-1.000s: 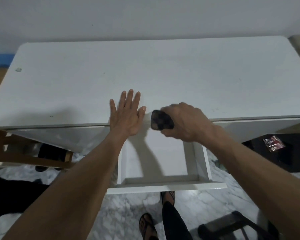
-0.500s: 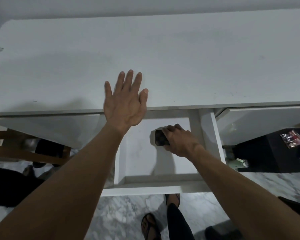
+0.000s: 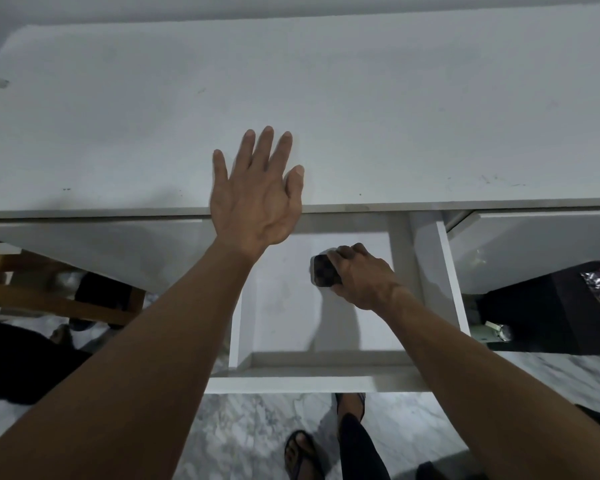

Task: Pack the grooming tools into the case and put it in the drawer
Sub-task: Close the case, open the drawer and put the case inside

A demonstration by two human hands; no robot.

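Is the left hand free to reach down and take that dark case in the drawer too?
Probably yes. The left hand lies flat and holds nothing at the table edge, just above the open drawer. Nothing lies between it and the case, though the right hand covers much of it.

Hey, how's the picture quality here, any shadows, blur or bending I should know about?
Head view: dim, flat light; the right hand and case cast a soft shadow across the drawer floor; the case looks dark and smeary, detail unreadable; the wide lens bows the table edges; the left hand is sharp.

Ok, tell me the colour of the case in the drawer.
Black, or very dark, case, gripped by the right hand; head view.
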